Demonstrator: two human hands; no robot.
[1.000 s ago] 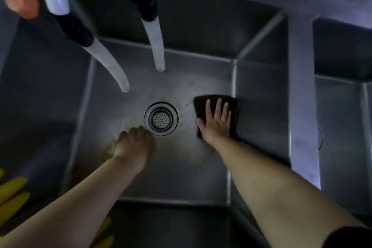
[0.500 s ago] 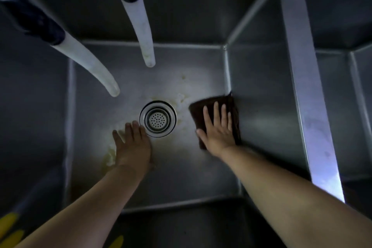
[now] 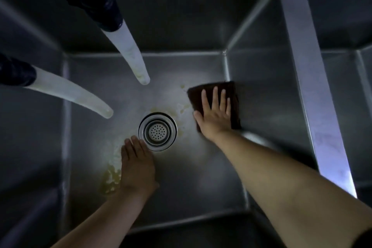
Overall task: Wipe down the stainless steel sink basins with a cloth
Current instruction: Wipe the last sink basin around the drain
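Head view: looks straight down into a steel sink basin point(image 3: 201, 197) with both bare arms reaching to its floor.
Cloth: a dark brown cloth point(image 3: 233, 106) lies flat on the basin floor, up against the right wall near the far right corner.
Right hand: the right hand point(image 3: 214, 116) presses palm-down on the cloth, fingers straight and slightly spread, not curled around it.
Left hand: the left hand point(image 3: 136, 165) rests flat on the bare floor just in front of the drain point(image 3: 157, 131), fingers together and extended, holding nothing; it looks like a brace.
Hoses: two pale hoses point(image 3: 128, 46) hang over the basin from the far left; no water shows running from them.
Grime left: yellowish residue point(image 3: 109, 179) sits beside the left hand, and lighter smears point(image 3: 184, 106) lie between the drain and the cloth.
Done so far: little can be judged as finished; the floor under and around the cloth cannot be rated in this dim light.
Still to do: by my reading, most of this floor, the ring around the drain, the left-side patch and the walls remain.
Second basin: the basin on the right point(image 3: 342, 66), beyond the divider point(image 3: 314, 96), shows no cloth or hand and appears untouched.
Stage: early in the job, I would say.
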